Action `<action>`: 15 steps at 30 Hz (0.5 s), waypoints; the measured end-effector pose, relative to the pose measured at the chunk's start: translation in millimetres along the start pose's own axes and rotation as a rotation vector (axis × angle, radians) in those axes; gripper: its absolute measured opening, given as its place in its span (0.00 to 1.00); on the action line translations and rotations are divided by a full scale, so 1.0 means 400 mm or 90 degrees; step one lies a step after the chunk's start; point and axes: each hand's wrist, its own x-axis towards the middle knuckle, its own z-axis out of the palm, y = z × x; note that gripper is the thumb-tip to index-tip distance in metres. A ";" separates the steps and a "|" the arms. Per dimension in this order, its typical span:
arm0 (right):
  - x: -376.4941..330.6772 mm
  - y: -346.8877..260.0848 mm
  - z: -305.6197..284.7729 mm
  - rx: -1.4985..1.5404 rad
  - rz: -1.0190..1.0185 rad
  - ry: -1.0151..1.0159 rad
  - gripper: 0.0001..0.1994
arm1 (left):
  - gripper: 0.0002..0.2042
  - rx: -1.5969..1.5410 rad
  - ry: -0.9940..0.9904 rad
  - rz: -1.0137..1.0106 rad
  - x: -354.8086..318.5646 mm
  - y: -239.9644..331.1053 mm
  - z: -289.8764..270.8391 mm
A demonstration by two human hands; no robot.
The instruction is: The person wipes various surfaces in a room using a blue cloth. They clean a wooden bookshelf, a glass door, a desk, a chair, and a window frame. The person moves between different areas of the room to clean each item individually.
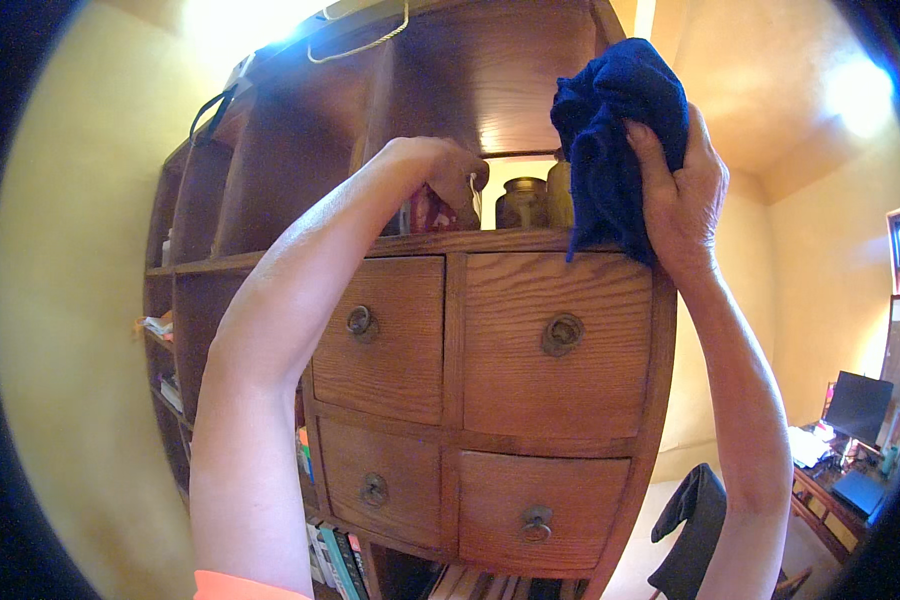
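My right hand (685,200) is raised at the right end of the shelf, its thumb and fingers closed round a bunched dark blue cloth (615,140). The cloth hangs in folds in front of the shelf edge. My left hand (445,172) reaches into the open shelf above the drawers with its fingers curled down. Beside its fingers shows a red item (428,212), and a thin white strip is at the fingertips; what they grip is mostly hidden. Between my hands stands a dark, round-bodied jar (522,204), with a yellowish jar (560,195) partly behind the cloth.
The wooden cabinet (454,340) has several drawers with ring pulls below the shelf and open compartments to the left. A cord (360,48) hangs over its top. Books (338,560) fill a lower shelf. At the right are a dark-draped chair (695,530) and a desk with a monitor (858,408).
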 end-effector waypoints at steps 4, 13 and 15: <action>0.003 -0.002 0.001 0.006 -0.009 0.010 0.15 | 0.30 0.123 0.076 0.032 -0.010 -0.011 -0.003; 0.003 0.032 0.006 0.147 0.020 0.074 0.13 | 0.31 0.238 0.509 0.153 0.045 0.001 0.011; 0.005 0.040 0.005 0.165 0.020 0.077 0.14 | 0.26 0.162 0.616 0.221 0.097 0.023 0.008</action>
